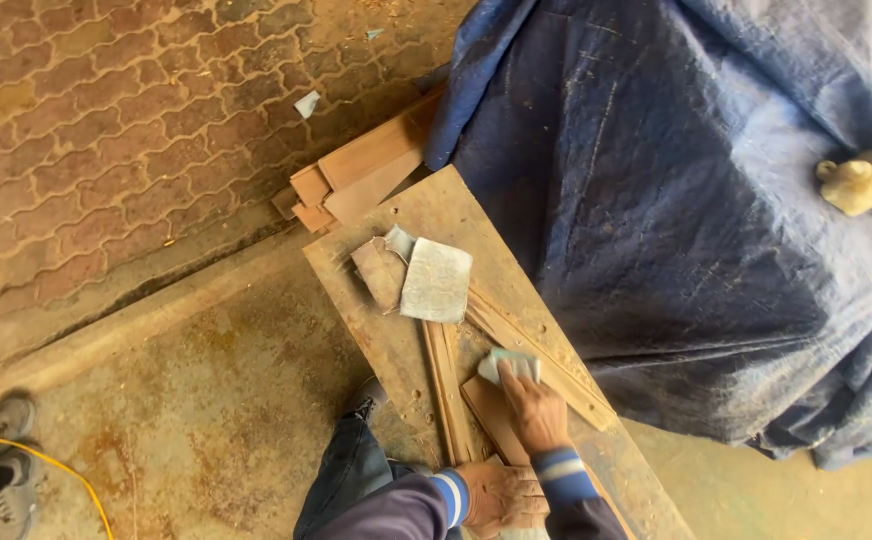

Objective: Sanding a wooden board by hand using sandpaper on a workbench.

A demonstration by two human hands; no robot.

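Note:
My right hand (534, 410) presses a small pale piece of sandpaper (509, 365) onto a short reddish wooden piece (491, 410). The piece lies on a worn wooden board (376, 335). My left hand (501, 495) grips the near end of that piece, fingers curled over it. Both sleeves are dark with striped cuffs. Two thin wooden strips (446, 390) lie on the board beside my hands, one on each side.
Loose sandpaper sheets (436, 280) lie farther up the board. Stacked planks (356, 175) sit beyond its far end. A blue tarp (676, 180) covers a bulky object on the right, with a yellowish lump (856, 183) on it. Grey shoes (1, 470) and a yellow cable (56, 465) lie left.

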